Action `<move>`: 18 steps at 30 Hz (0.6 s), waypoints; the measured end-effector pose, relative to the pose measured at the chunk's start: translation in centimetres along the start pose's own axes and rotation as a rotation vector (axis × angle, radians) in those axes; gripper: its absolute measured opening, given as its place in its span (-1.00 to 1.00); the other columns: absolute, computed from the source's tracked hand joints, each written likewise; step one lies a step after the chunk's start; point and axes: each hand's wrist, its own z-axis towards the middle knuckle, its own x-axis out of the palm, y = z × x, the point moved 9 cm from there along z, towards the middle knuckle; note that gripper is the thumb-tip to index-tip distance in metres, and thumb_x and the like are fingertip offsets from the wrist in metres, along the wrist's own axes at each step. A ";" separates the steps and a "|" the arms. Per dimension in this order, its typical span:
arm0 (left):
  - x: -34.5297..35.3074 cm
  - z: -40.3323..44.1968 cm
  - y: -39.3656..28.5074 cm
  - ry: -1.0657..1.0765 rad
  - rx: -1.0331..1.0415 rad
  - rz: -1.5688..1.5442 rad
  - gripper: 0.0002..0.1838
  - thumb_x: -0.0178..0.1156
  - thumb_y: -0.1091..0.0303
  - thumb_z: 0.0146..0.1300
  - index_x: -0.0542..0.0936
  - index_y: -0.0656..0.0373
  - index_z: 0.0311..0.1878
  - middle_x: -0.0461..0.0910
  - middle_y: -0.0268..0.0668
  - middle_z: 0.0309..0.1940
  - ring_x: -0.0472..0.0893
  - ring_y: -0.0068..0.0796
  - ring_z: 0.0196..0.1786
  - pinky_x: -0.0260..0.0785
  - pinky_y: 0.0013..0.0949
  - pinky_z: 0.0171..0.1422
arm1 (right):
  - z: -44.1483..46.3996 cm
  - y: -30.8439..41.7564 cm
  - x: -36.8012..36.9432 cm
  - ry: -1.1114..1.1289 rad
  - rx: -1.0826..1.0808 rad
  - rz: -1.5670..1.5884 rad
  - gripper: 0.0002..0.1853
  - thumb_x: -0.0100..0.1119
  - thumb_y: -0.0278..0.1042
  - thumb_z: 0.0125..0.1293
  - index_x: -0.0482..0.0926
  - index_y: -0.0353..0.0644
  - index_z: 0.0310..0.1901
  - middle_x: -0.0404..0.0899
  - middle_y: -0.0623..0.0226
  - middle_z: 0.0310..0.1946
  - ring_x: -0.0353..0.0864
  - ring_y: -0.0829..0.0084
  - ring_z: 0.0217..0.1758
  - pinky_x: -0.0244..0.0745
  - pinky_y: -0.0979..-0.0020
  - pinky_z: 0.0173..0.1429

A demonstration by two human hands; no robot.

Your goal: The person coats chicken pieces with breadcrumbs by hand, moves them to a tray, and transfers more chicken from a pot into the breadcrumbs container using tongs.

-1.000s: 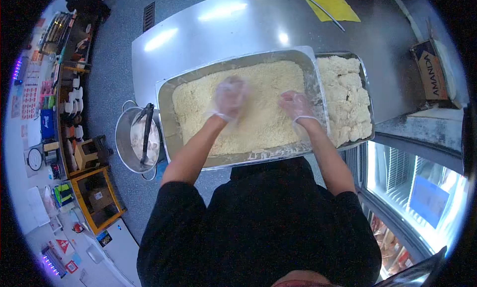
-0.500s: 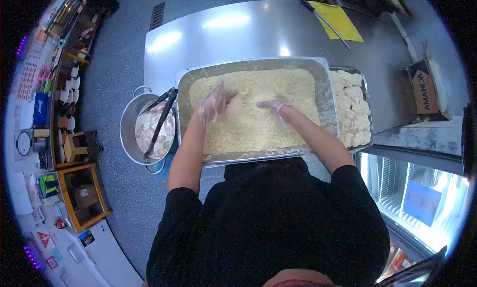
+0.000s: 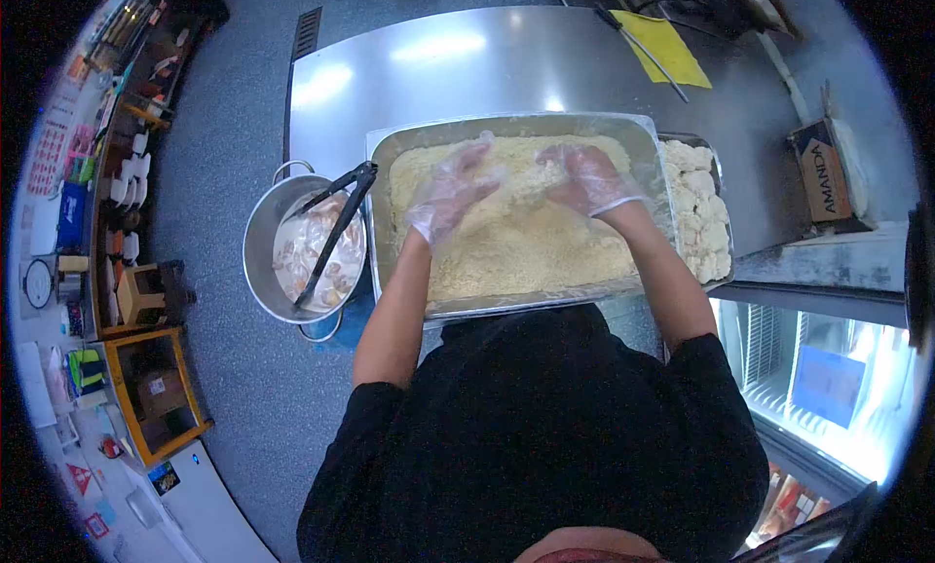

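Both my hands wear clear plastic gloves and work in a large metal tray (image 3: 646, 188) of pale yellow, crumbly breading (image 3: 526, 256). My left hand (image 3: 456, 188) is over the left part of the breading, its thumb and fingers spread apart. Opposite it, my right hand (image 3: 587, 176) is loosely cupped, palm toward the left one, with fingers bent but not closed. Crumbs (image 3: 526, 185) lie heaped between the two hands. Whether a piece of food is buried under them, I cannot tell.
Left of the tray stands a metal pot (image 3: 258, 261) holding pale, wet pieces (image 3: 321, 251), with black tongs (image 3: 336, 237) across it. On the right, a second tray holds coated pieces (image 3: 696, 212). A yellow cloth (image 3: 667, 47) and thin rod (image 3: 654, 61) lie on the steel table (image 3: 438, 86).
My right hand has moved up and right, turning from a flat reach into a cupped pose. My left hand has shifted slightly right in the view. Breading has been pushed up between them.
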 end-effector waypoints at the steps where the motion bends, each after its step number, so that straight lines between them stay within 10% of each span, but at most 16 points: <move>1: 0.6 -0.3 -1.0 0.005 0.007 -0.003 -0.24 0.32 0.05 0.08 0.32 0.24 0.29 0.41 -0.04 0.19 0.37 -0.28 0.28 0.15 -0.31 0.38 | 0.2 0.6 -0.8 0.012 -0.007 0.034 -0.45 0.39 -0.19 -0.08 0.51 -0.08 0.02 0.59 0.06 -0.10 0.57 0.08 -0.04 0.45 0.17 0.06; 9: 5.5 -0.4 -0.3 0.328 -0.322 0.281 -0.25 0.44 0.07 -0.13 0.49 0.32 0.12 0.58 -0.03 -0.07 0.54 -0.30 0.04 0.42 -0.37 0.00 | 0.3 1.0 -3.2 0.166 0.135 0.243 -0.44 0.44 -0.11 -0.12 0.58 -0.09 -0.02 0.57 0.14 -0.01 0.55 0.18 0.05 0.40 0.25 0.16; 14: 5.0 -0.2 -3.0 0.357 -0.158 0.390 -0.33 0.40 0.02 -0.12 0.57 0.28 0.03 0.65 -0.13 -0.28 0.59 -0.30 -0.21 0.40 -0.32 -0.12 | -0.7 -1.2 -1.9 0.161 0.065 0.246 -0.46 0.41 -0.07 -0.05 0.58 -0.09 0.00 0.55 0.21 0.05 0.57 0.25 0.03 0.47 0.31 0.06; 18: 3.7 0.6 -4.9 0.404 -0.073 0.898 -0.45 0.32 -0.05 -0.08 0.65 0.30 -0.21 0.65 -0.07 -0.41 0.58 -0.21 -0.38 0.42 -0.23 -0.22 | -3.1 -5.1 1.1 0.208 0.435 0.717 -0.52 0.37 -0.19 0.04 0.57 -0.16 0.01 0.56 0.22 0.01 0.56 0.37 0.04 0.53 0.37 -0.03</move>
